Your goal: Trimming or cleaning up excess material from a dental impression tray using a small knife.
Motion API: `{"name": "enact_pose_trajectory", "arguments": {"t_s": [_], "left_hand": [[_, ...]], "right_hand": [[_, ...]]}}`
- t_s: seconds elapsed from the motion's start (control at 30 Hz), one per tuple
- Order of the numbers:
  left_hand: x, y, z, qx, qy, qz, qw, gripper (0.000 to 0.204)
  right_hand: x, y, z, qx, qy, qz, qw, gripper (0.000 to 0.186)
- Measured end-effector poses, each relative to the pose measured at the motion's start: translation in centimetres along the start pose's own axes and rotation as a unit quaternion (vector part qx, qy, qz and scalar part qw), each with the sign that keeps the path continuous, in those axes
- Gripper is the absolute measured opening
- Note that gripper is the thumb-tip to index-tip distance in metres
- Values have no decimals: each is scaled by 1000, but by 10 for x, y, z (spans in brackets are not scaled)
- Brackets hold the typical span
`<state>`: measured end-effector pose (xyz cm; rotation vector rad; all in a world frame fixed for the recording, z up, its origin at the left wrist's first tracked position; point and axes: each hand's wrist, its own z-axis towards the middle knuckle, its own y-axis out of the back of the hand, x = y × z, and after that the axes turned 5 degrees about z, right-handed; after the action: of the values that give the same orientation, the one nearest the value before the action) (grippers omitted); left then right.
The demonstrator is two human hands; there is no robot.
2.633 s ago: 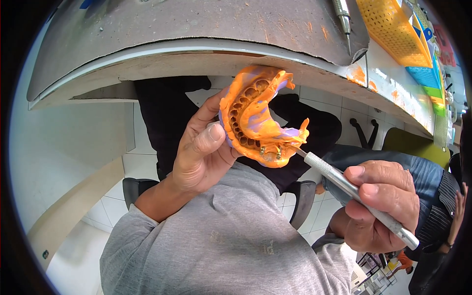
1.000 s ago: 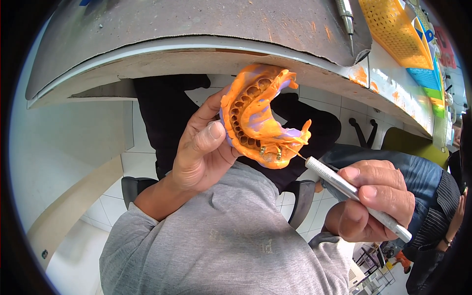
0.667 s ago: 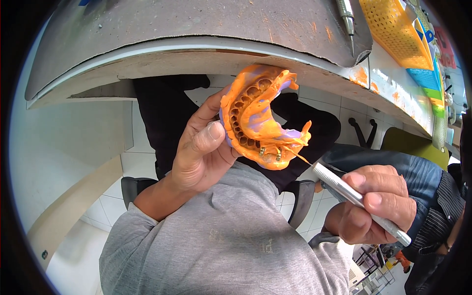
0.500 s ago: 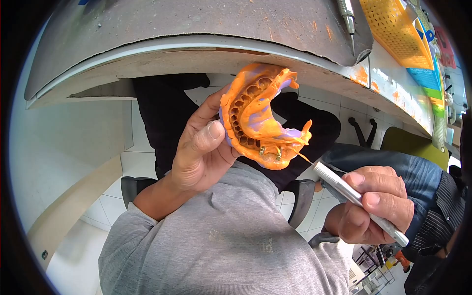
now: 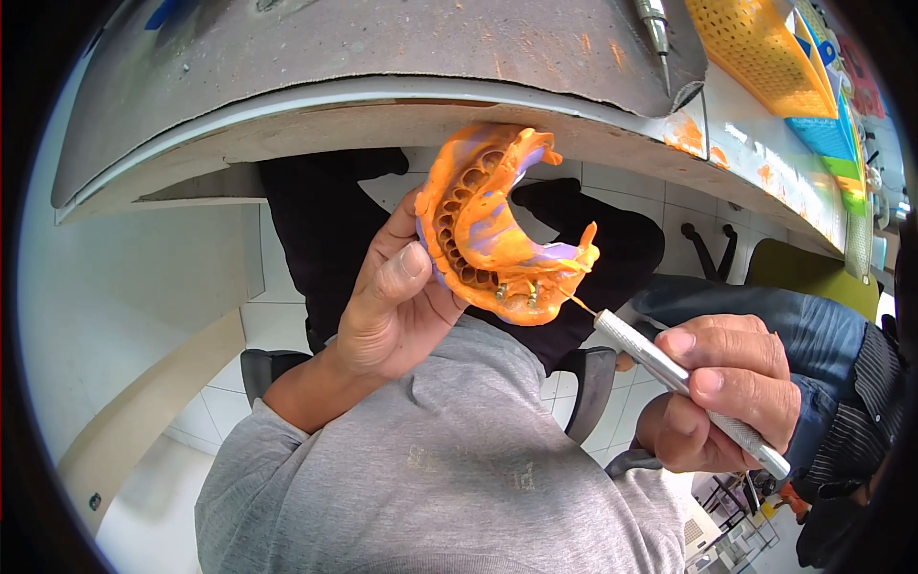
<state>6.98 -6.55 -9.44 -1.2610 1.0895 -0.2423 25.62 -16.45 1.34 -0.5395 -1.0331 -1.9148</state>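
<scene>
The left hand is gripping a fully formed, not yet neatly trimmed mould, the right hand a silver tool.

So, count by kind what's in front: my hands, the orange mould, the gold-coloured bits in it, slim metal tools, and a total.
Left hand and right hand: 2
Orange-and-purple mould: 1
Gold-coloured bits: 2
Held tool and loose tool on the grey mat: 2
Total: 7
</scene>
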Motion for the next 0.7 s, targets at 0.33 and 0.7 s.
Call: {"name": "enact_pose_trajectory", "arguments": {"t_s": [0.33, 0.7], "left_hand": [[52, -50, 31, -41, -19, 114, 992, 89], [59, -64, 37, 58, -53, 226, 971, 64]], "right_hand": [[-11, 83, -8, 31, 6, -50, 998, 21], [-17, 103, -10, 57, -34, 14, 998, 14]]}}
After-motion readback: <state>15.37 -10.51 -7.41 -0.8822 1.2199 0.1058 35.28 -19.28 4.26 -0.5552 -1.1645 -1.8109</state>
